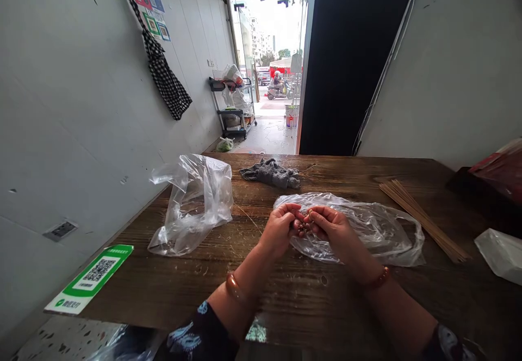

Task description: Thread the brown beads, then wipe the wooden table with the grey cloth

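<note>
My left hand point(281, 228) and my right hand point(333, 224) meet over the table, fingertips closed together. Between them are several small, round, brown pieces point(302, 229), too small for me to name. Most of them seem to rest in the fingers of my left hand, while my right thumb and fingers pinch at them from the other side. Just under and behind both hands lies a clear plastic bag point(379, 228), spread flat and crumpled. To the right of it is a bundle of thin wooden skewers point(424, 219).
Another clear plastic bag point(196, 206) sits at the left on the wooden table point(196, 290). A grey cloth point(271, 174) lies toward the back edge. The green QR-code sign point(92, 279) is at the left edge, and a white container point(499, 255) at the right.
</note>
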`<action>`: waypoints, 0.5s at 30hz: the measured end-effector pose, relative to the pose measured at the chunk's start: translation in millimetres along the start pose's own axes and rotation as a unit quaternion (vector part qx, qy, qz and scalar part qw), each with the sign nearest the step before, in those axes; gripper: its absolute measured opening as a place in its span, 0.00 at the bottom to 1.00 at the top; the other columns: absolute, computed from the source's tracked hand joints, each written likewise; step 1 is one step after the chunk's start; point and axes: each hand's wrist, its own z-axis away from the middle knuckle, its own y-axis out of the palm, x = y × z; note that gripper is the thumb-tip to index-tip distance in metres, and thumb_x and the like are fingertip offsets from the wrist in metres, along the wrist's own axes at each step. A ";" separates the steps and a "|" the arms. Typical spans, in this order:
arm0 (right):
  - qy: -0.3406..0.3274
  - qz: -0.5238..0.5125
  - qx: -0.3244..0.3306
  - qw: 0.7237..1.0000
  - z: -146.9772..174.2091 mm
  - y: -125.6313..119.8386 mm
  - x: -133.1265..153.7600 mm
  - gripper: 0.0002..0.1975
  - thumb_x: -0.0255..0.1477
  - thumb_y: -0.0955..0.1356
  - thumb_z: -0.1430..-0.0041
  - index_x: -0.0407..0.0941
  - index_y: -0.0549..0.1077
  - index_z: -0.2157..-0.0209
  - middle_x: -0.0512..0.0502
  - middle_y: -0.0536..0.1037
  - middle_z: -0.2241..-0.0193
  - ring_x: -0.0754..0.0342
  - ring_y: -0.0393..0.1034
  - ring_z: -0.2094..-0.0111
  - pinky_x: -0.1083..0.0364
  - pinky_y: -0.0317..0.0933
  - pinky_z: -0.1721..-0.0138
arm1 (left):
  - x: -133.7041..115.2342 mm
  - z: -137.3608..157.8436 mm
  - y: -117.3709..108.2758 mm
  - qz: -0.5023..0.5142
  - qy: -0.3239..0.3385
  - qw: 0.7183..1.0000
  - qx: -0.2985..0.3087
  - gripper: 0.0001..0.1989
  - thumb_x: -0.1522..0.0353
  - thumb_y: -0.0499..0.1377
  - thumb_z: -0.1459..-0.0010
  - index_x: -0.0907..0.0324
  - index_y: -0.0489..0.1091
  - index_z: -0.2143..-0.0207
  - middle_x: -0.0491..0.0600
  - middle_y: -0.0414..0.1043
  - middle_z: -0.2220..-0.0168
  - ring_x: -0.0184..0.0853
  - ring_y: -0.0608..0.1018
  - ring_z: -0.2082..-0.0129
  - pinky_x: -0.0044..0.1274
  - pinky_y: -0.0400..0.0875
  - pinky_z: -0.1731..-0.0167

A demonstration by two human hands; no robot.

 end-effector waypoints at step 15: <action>-0.054 0.012 0.036 0.998 -1.8 -6.1 -8.1 0.14 0.40 0.74 0.48 0.44 0.76 0.65 0.51 0.76 0.74 0.61 0.63 0.78 0.60 0.58 0.77 | 8.9 -1.1 1.6 -0.265 0.122 0.951 0.107 0.26 0.56 0.68 0.52 0.65 0.76 0.55 0.49 0.74 0.72 0.32 0.73 0.74 0.22 0.66 0.73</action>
